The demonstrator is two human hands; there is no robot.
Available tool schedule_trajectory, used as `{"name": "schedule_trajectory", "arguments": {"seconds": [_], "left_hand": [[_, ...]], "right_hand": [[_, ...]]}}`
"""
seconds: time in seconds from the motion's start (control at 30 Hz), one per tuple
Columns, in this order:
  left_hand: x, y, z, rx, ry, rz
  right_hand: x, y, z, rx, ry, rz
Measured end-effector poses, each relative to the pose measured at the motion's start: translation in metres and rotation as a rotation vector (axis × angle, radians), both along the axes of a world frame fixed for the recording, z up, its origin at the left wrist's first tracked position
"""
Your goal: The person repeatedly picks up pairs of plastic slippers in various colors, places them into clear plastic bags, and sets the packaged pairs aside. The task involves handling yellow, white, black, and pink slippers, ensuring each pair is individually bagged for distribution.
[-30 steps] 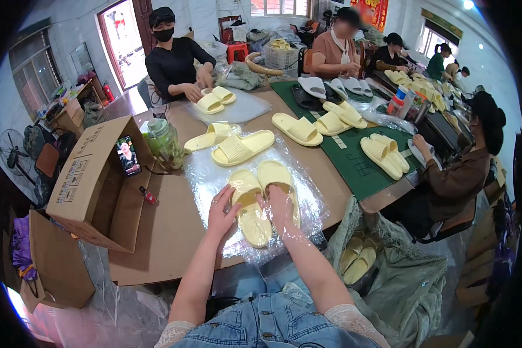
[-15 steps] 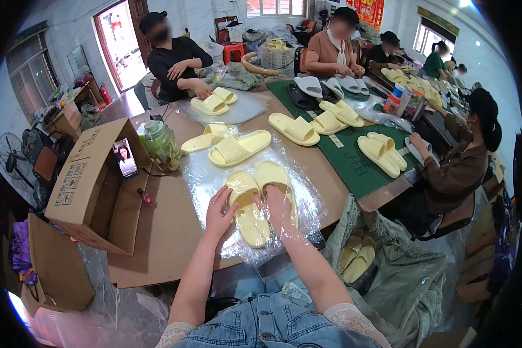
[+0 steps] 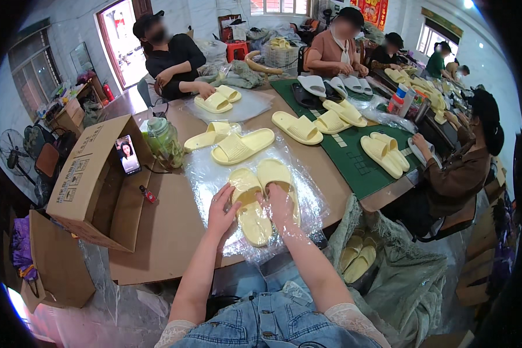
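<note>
A pair of pale yellow slide slippers lies in front of me, the left slipper [image 3: 253, 223] and the right slipper [image 3: 274, 170] side by side, toes away from me. Clear plastic bag film [image 3: 309, 194] is spread beneath and around them. My left hand [image 3: 219, 210] grips the outer side of the left slipper, thumb at its inner sole and fingers by the strap. My right hand [image 3: 281, 207] reaches under the right slipper's strap, its thumb towards the left slipper. Shiny film covers part of the right wrist; some right fingertips are hidden.
More yellow slippers [image 3: 243, 146] lie beyond the bag. At left stand an open cardboard box [image 3: 93, 191] with a phone [image 3: 127, 155] and a green jar [image 3: 163, 142]. A green mat [image 3: 368, 184] bears slippers at right; a sack [image 3: 400, 278] hangs below. Several co-workers sit around.
My view has shifted slightly, moving the whole scene a little. My hands keep nearly the same hold on the slippers. The co-worker at far left has changed arm position slightly.
</note>
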State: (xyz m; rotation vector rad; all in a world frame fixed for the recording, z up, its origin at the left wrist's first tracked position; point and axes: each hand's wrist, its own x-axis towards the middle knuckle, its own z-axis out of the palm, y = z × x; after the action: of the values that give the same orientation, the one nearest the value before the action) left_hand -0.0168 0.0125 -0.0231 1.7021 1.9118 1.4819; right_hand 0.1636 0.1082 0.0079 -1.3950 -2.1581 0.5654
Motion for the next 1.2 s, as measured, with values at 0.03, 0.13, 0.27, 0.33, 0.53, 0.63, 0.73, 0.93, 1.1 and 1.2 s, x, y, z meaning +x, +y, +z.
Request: {"name": "schedule_trajectory", "arguments": {"seconds": [0.03,0.13,0.27,0.33,0.53,0.63,0.73,0.93,1.1,1.2], "left_hand": [[0.000,0.000,0.000,0.001,-0.003,0.000],[0.001,-0.001,0.002,-0.001,-0.009,0.000],[0.003,-0.002,0.004,0.000,-0.005,0.002],[0.003,-0.002,0.004,0.004,-0.005,0.001],[0.003,-0.002,0.005,-0.003,0.006,0.001],[0.003,-0.002,0.003,-0.006,0.002,0.004],[0.002,-0.002,0.002,-0.002,0.000,0.002],[0.003,-0.002,0.004,-0.017,0.009,0.003],[0.002,-0.001,0.002,-0.019,0.004,0.011],[-0.001,0.000,-0.001,-0.008,0.018,-0.002]], "right_hand": [[0.000,-0.001,0.002,-0.013,0.002,-0.011],[0.000,0.001,-0.003,0.019,0.012,-0.010],[0.000,0.001,-0.002,0.001,-0.026,-0.018],[-0.001,0.002,-0.004,0.008,-0.018,-0.019],[0.000,0.004,-0.010,0.037,0.006,0.006],[-0.001,0.005,-0.011,0.018,-0.020,-0.003],[-0.001,0.003,-0.010,0.049,0.004,0.006],[0.000,0.001,-0.003,0.037,0.020,-0.003],[0.001,0.002,-0.005,0.034,0.034,0.009],[0.000,0.001,-0.004,0.023,0.029,0.005]]}}
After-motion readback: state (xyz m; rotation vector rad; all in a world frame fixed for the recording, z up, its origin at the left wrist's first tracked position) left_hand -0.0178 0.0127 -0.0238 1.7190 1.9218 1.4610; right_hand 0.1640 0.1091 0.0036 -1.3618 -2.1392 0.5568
